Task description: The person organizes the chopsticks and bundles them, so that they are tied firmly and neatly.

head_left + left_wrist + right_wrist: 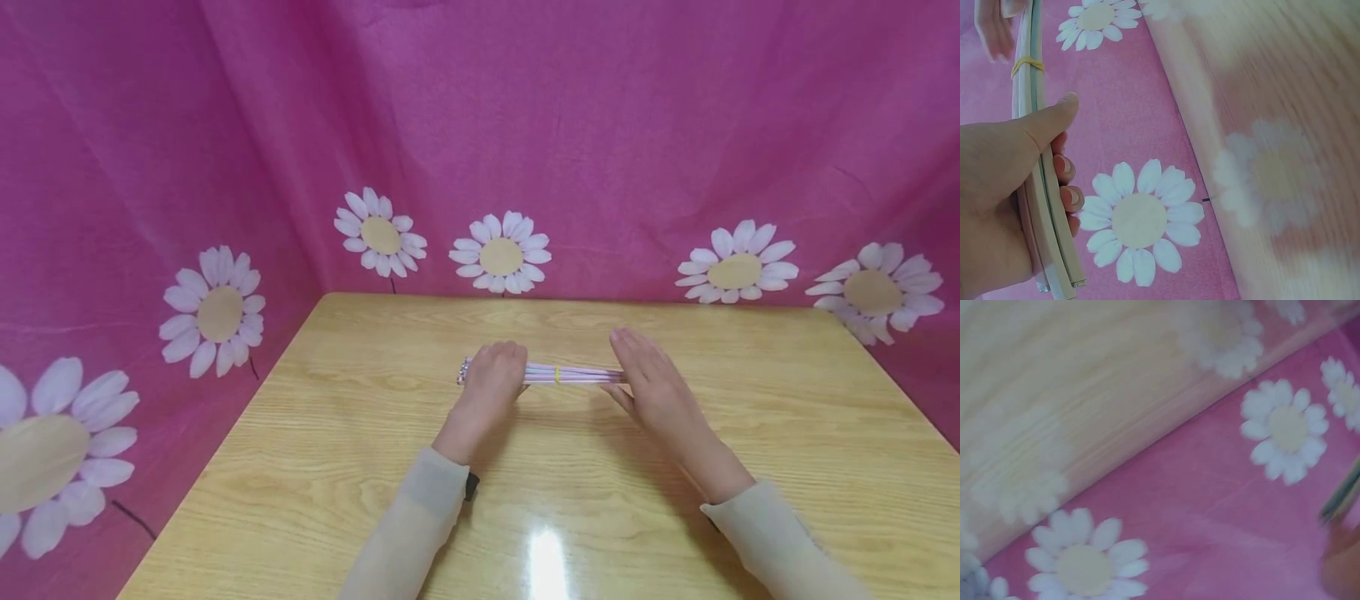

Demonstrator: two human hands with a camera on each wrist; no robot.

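Note:
A bundle of slim, pale sticks (581, 375) lies crosswise in the air over the table, bound by a yellow rubber band (557, 375). My left hand (495, 375) grips it near its left end, where the stick tips poke out past the hand. In the left wrist view the thumb (1054, 122) lies across the cream and greenish sticks, fingers curled behind. My right hand (663, 396) is held with straight fingers at the bundle's darker right end. In the right wrist view a blurred stick end (1338, 503) shows at the right edge.
Below the hands is a glossy wooden table (300, 467) with a bright light reflection near its front. A magenta cloth (600, 125) printed with white daisies hangs behind it and along its sides.

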